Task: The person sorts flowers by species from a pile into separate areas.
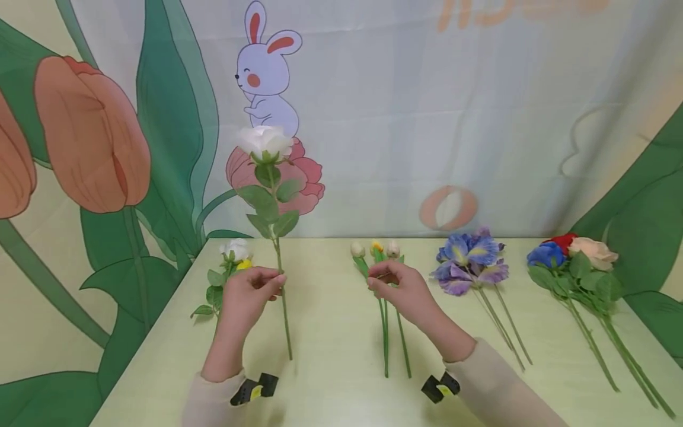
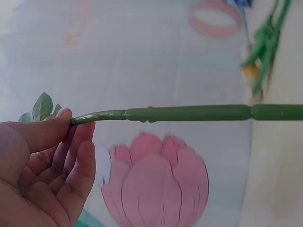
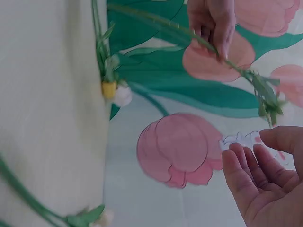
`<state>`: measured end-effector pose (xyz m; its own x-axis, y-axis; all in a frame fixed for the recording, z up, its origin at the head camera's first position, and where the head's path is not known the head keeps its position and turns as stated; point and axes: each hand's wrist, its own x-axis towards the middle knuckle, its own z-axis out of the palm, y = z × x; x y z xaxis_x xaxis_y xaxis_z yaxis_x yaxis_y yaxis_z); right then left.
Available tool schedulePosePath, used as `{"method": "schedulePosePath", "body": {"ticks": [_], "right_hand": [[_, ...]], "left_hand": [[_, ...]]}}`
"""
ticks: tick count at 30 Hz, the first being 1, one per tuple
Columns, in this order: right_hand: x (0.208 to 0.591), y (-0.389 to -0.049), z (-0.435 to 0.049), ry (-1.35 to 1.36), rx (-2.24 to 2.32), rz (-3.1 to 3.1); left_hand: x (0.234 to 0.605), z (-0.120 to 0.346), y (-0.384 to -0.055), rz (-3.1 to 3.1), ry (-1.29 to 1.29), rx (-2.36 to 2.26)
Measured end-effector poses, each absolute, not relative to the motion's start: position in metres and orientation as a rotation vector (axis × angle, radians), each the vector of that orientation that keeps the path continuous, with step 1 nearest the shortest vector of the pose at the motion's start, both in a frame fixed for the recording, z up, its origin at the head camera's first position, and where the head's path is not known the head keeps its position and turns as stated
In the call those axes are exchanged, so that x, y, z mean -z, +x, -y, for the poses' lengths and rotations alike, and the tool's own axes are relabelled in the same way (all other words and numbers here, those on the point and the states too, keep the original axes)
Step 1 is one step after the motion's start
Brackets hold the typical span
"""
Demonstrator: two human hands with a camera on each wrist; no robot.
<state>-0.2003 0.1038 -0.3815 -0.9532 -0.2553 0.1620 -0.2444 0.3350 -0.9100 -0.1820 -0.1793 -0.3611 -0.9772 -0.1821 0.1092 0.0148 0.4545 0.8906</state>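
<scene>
A white artificial rose (image 1: 265,142) stands nearly upright above the table, its leafy stem (image 2: 189,113) pinched between the thumb and fingers of my left hand (image 1: 251,296). In the left wrist view that hand (image 2: 47,165) grips the stem near some leaves (image 2: 42,106). My right hand (image 1: 402,290) hovers over several tulips (image 1: 385,332) lying mid-table, thumb and fingers apart. The right wrist view shows this hand (image 3: 265,175) loosely curved with nothing in it. Beyond it, the left hand (image 3: 215,23) holds the rose stem; the bloom is hard to make out there.
Left on the table (image 1: 331,379) lie a white flower (image 1: 236,249) and a yellow flower (image 1: 244,264), partly behind the left hand. Blue-purple irises (image 1: 469,261) lie right of the tulips. Farther right are a blue rose (image 1: 546,254), a red rose (image 1: 561,242) and a peach rose (image 1: 593,252).
</scene>
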Motion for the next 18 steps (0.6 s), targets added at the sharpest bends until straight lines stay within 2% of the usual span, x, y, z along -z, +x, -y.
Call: {"method": "schedulePosePath", "body": {"ticks": [9,18], "right_hand": [[0.377,-0.181,-0.075,-0.457,1.833,-2.53],[0.379,-0.178,-0.077,-0.339,1.887,-2.594]], "left_hand": [[0.365,0.108,-0.171,2.456,-0.066,1.694],[0.375,0.081,-0.168,2.445,-0.175,1.74]]}}
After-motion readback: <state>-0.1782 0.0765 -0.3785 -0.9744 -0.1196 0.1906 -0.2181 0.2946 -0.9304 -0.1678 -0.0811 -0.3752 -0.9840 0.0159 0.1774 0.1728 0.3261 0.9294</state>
